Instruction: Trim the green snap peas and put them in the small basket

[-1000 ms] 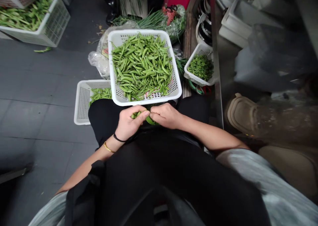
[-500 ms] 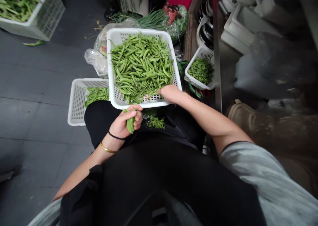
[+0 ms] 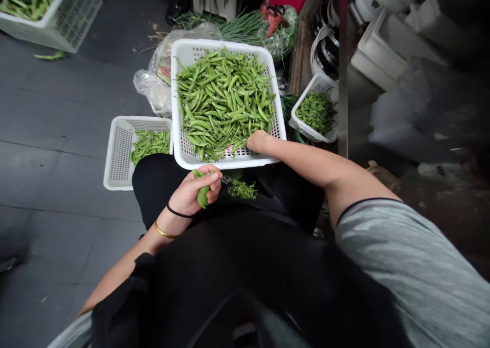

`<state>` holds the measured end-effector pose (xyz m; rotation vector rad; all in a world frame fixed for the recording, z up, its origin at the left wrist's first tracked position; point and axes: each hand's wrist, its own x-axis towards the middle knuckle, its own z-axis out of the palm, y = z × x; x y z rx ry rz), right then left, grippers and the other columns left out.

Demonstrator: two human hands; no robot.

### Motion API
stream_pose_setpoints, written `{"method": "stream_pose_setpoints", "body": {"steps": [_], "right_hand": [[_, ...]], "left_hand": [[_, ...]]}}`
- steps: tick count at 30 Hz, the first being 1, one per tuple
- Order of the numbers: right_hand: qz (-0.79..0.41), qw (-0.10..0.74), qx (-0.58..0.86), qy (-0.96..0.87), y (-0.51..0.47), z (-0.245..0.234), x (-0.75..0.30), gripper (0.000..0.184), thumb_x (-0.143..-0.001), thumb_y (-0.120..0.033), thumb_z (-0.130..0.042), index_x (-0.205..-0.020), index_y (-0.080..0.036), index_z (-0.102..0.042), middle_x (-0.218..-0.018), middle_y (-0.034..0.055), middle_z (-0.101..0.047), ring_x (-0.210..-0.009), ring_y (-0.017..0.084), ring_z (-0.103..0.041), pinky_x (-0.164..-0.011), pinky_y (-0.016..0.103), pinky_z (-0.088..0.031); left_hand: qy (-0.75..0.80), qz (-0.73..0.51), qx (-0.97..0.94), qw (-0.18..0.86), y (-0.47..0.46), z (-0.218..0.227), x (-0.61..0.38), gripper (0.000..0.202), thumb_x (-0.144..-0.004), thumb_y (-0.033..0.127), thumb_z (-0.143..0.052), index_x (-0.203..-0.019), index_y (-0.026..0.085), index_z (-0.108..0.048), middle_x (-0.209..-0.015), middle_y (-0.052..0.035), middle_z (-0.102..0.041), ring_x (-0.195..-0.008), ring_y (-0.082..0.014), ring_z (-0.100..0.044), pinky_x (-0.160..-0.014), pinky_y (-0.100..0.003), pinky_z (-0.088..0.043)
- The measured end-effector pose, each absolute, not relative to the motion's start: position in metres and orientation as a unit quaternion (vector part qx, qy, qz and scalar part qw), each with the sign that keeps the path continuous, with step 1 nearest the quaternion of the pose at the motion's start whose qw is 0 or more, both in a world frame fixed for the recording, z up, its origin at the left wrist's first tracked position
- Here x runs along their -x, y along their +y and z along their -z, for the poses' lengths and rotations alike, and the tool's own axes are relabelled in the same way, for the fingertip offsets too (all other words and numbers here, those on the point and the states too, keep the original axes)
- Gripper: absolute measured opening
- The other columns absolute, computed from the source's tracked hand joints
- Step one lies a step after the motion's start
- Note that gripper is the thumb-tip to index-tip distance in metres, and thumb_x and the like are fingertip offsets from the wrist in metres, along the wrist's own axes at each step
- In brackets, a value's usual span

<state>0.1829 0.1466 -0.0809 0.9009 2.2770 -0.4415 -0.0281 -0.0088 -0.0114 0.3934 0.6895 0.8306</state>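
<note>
central basket (image 3: 175, 103): smooth plastic | bracelet (image 3: 164, 232): glossy metal | sleeve (image 3: 413, 251): matt cloth

Clear bag (image 3: 153, 89) near green stalks (image 3: 241, 29)

Pods (image 3: 225, 100) in basket (image 3: 175, 98); tub (image 3: 309, 131) right, apparently with herbs (image 3: 316, 113).

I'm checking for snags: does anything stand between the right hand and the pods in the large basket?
Nothing visible does: the right hand is inside the large basket, at the near right edge of the pods. Its fingertips are hidden.
</note>
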Motion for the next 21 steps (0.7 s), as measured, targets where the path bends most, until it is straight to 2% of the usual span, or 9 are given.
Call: {"method": "stream_pose_setpoints", "body": {"steps": [3,5,6,8,10,12,14,17,21], "right_hand": [[0.124,0.320,-0.373,0.862,0.153,0.066,-0.190,0.023,-0.078,-0.008,-0.051,-0.091,-0.001,-0.069,-0.100,0.0252,-0.067,-0.099,0.035,-0.062,-0.082,0.048,-0.047],[0.131,0.263,-0.401,0.868,0.156,0.053,-0.199,0.019,-0.076,-0.017,-0.060,-0.088,-0.005,-0.069,-0.095,0.0197,-0.068,-0.095,0.032,-0.063,-0.078,0.043,-0.048],[0.160,0.206,-0.425,0.867,0.155,0.046,-0.204,0.019,-0.075,-0.023,-0.064,-0.085,-0.007,-0.069,-0.088,0.0156,-0.068,-0.089,0.029,-0.064,-0.074,0.039,-0.049],[0.285,0.046,-0.481,0.828,0.148,0.033,-0.211,0.023,-0.072,-0.033,-0.069,-0.077,-0.011,-0.065,-0.070,0.0057,-0.064,-0.069,0.019,-0.063,-0.061,0.029,-0.048],[0.457,-0.109,-0.501,0.727,0.130,0.023,-0.212,0.026,-0.071,-0.037,-0.070,-0.071,-0.013,-0.059,-0.056,-0.0031,-0.054,-0.048,0.009,-0.052,-0.046,0.022,-0.042],[0.603,-0.199,-0.469,0.614,0.103,0.015,-0.205,0.029,-0.069,-0.038,-0.071,-0.070,-0.015,-0.055,-0.050,-0.0079,-0.049,-0.037,0.004,-0.041,-0.036,0.017,-0.034],[0.688,-0.219,-0.425,0.546,0.072,0.010,-0.192,0.032,-0.065,-0.039,-0.075,-0.069,-0.015,-0.054,-0.046,-0.0096,-0.048,-0.033,0.003,-0.037,-0.030,0.015,-0.029],[0.735,-0.212,-0.406,0.500,0.036,0.008,-0.175,0.036,-0.065,-0.041,-0.076,-0.063,-0.015,-0.050,-0.039,-0.0101,-0.046,-0.030,0.003,-0.037,-0.027,0.014,-0.029],[0.774,-0.198,-0.379,0.467,0.019,0.010,-0.167,0.037,-0.066,-0.043,-0.076,-0.064,-0.015,-0.051,-0.039,-0.0103,-0.046,-0.032,0.003,-0.038,-0.028,0.013,-0.034]], "left_hand": [[0.332,-0.392,-0.189,0.837,-0.010,0.011,0.029,0.017,-0.069,0.021,-0.074,-0.075,0.012,-0.062,-0.052,0.0038,-0.048,-0.038,-0.0055,-0.042,-0.033,-0.016,-0.035],[0.338,-0.394,-0.188,0.834,-0.010,0.011,0.029,0.018,-0.068,0.022,-0.074,-0.076,0.012,-0.061,-0.052,0.0040,-0.048,-0.038,-0.0054,-0.042,-0.033,-0.016,-0.034],[0.342,-0.396,-0.188,0.831,-0.010,0.010,0.029,0.019,-0.067,0.022,-0.075,-0.075,0.012,-0.060,-0.052,0.0040,-0.049,-0.038,-0.0054,-0.042,-0.033,-0.016,-0.034],[0.358,-0.402,-0.193,0.820,-0.010,0.009,0.026,0.021,-0.067,0.022,-0.075,-0.072,0.012,-0.058,-0.053,0.0035,-0.050,-0.039,-0.0057,-0.044,-0.034,-0.016,-0.034],[0.385,-0.415,-0.211,0.797,-0.010,0.006,0.022,0.022,-0.066,0.022,-0.076,-0.071,0.013,-0.056,-0.054,0.0033,-0.052,-0.040,-0.0062,-0.045,-0.035,-0.017,-0.035],[0.425,-0.433,-0.252,0.754,-0.012,0.004,0.016,0.023,-0.066,0.024,-0.077,-0.072,0.014,-0.057,-0.053,0.0038,-0.053,-0.039,-0.0067,-0.046,-0.036,-0.018,-0.036],[0.467,-0.447,-0.315,0.695,-0.015,0.003,0.010,0.025,-0.065,0.025,-0.078,-0.076,0.014,-0.059,-0.051,0.0045,-0.053,-0.038,-0.0071,-0.047,-0.038,-0.019,-0.039],[0.495,-0.454,-0.387,0.631,-0.019,0.004,0.004,0.031,-0.060,0.025,-0.082,-0.084,0.016,-0.063,-0.055,0.0049,-0.056,-0.039,-0.0072,-0.049,-0.039,-0.019,-0.041],[0.460,-0.465,-0.368,0.661,-0.025,0.007,0.001,0.031,-0.060,0.025,-0.081,-0.084,0.016,-0.063,-0.053,0.0050,-0.055,-0.039,-0.0079,-0.049,-0.039,-0.020,-0.041]]}}
